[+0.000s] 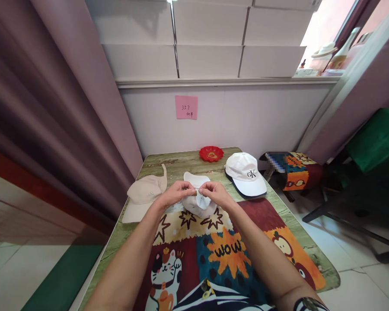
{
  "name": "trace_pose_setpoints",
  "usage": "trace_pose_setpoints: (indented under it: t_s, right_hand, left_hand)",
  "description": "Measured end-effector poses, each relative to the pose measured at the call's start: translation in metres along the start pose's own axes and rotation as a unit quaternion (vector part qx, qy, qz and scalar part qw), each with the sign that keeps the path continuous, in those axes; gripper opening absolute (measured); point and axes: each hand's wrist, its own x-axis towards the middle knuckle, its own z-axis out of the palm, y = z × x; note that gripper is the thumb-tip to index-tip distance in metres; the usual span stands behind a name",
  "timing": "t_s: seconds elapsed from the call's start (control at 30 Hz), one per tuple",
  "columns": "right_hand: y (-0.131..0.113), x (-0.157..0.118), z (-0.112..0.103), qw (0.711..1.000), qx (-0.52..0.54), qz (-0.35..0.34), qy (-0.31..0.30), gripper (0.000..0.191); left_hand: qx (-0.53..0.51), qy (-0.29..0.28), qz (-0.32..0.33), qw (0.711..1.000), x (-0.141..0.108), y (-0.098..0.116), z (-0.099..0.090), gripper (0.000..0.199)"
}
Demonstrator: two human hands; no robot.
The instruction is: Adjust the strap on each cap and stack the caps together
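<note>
A light-coloured baseball cap (205, 207) lies on the table in front of me, its white brim (196, 178) pointing to the wall. My left hand (179, 192) is closed, thumb and forefinger pinching the cap's back strap. Close beside it, my right hand (215, 192) pinches the strap too, the fingertips of both hands almost meeting. A small gold-brown bit shows at the left fingertips, too small to make out. To the left rests a beige cap (145, 190) with its strap sticking up. On the right sits a white cap (242, 167) with black letters, stacked over a dark one.
A red scalloped dish (211, 153) stands at the back of the green wood-grain table (178, 160). Under my forearms spreads a colourful printed mat (188, 246). A pink note (186, 107) is stuck to the wall. Purple curtains hang on both sides, and a covered stool (294, 168) stands right.
</note>
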Motion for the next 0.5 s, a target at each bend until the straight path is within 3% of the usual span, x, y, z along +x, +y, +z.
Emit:
trace_pose_setpoints:
  t_s: [0.3,0.5]
  right_hand:
    - [-0.003,-0.0022,-0.0046,0.999,-0.046,-0.019,0.003,0.029]
    - [-0.0042,-0.0002,-0.0038,0.999,-0.047,-0.021,0.009,0.031]
  left_hand:
    - [-0.039,0.035,0.011,0.999,-0.0012,-0.0033,0.0044,0.033]
    - [-0.083,0.074,-0.035,0.993,-0.0066,0.0012,0.0076,0.037]
